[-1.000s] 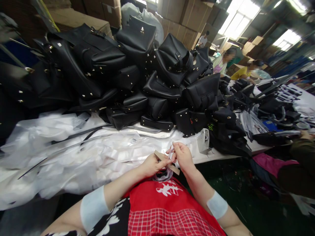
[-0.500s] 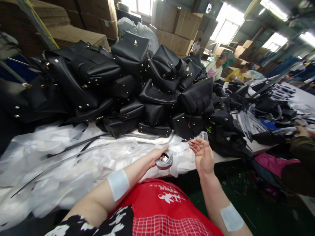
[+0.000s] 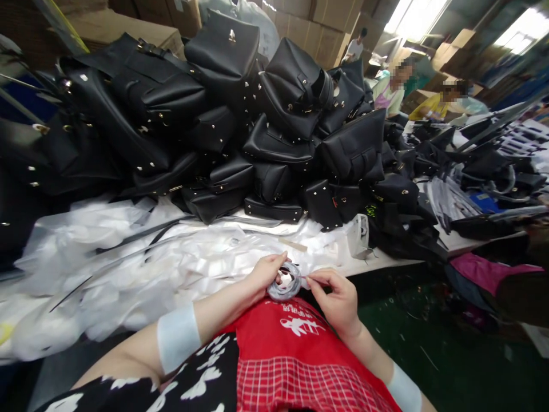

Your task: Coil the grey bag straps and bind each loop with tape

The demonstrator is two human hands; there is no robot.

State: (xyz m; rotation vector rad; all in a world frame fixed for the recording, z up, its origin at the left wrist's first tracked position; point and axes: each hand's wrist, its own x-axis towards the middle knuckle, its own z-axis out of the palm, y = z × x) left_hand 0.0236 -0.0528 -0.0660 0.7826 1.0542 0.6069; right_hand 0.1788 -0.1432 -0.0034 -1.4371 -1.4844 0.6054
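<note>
A coil of grey strap or cord (image 3: 281,293), seemingly wrapped in clear plastic, is gripped in my left hand (image 3: 268,272) just above the red apron (image 3: 270,337). My right hand (image 3: 337,294) has its thumb and forefinger pinched together at the coil's right edge. Something thin and small shows at those fingertips, too fine to name. Beyond the hands, loose white plastic wrapping (image 3: 193,257) covers the near part of the table.
Black handbags (image 3: 231,68) are heaped high behind the wrapping. A small white device (image 3: 358,236) stands at the table's front edge, right of my hands. Coworkers (image 3: 392,88) sit further back right. Pink cloth (image 3: 489,269) hangs at right, above the green floor (image 3: 398,326).
My right hand has come down and left from near the white device to the coil, its fingers now pinched. The left hand and coil stay close to the apron. The view has tilted down.
</note>
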